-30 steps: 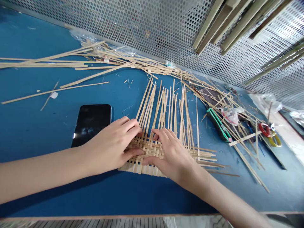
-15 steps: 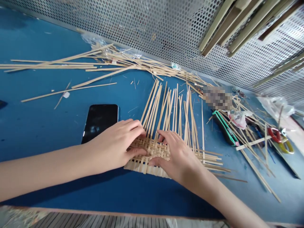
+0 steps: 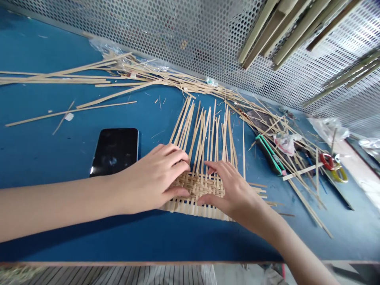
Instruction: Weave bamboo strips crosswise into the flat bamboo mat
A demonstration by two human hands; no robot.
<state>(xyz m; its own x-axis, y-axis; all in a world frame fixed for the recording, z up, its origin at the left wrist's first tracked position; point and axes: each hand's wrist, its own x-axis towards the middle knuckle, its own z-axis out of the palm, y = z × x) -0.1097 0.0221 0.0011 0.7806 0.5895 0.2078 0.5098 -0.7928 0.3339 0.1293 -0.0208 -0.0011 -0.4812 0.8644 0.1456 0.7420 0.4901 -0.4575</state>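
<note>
A woven mat of thin bamboo strips [image 3: 204, 189] lies flat on the blue table, its long loose ends [image 3: 204, 138] fanning away from me. My left hand [image 3: 162, 172] rests over the left part of the weave, fingers bent and thumb held apart from them. On the right part lies my right hand [image 3: 234, 184], its thumb also spread from the fingers. Both sets of fingertips point toward each other, with the checked weave showing between them. The hands cover the mat's left side and some of its right side. Shorter strip ends [image 3: 261, 192] stick out at right.
A black phone [image 3: 115, 150] lies left of the mat. Loose bamboo strips [image 3: 118, 81] spread along the back by a perforated metal panel [image 3: 178, 35]. To the right are a green-and-black utility knife [image 3: 270, 155], crumpled plastic [image 3: 285, 144] and scissors with red and yellow handles [image 3: 338, 173].
The view has shifted, so the table's things appear farther left. Both hands have moved right across the weave, and the gap between them is a little wider.
</note>
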